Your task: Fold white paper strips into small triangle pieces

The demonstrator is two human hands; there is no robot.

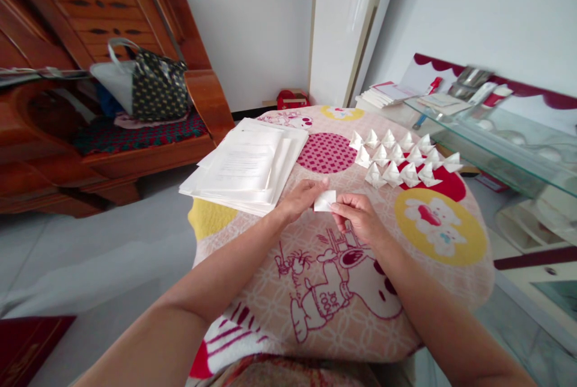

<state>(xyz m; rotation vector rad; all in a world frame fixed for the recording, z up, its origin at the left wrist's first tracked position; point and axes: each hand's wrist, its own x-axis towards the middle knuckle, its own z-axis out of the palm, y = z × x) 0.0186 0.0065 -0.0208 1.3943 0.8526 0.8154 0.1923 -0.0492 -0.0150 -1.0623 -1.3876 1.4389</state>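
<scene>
Between my two hands is a small folded square of white paper [325,201], held just above the patterned cloth. My left hand [303,198] grips its left edge, thumb on top. The fingers of my right hand [356,213] pinch its lower right side. Several folded white paper boats [396,155] stand in rows at the right back of the round table. A stack of white paper sheets [238,161] lies at the left back, with faint print on the top sheet.
The table's cloth [360,321] has cartoon figures. A glass shelf [509,134] with cups stands close on the right, beside a pile of papers [383,94]. A wooden bench [148,158] with a dotted bag [160,86] is at the left.
</scene>
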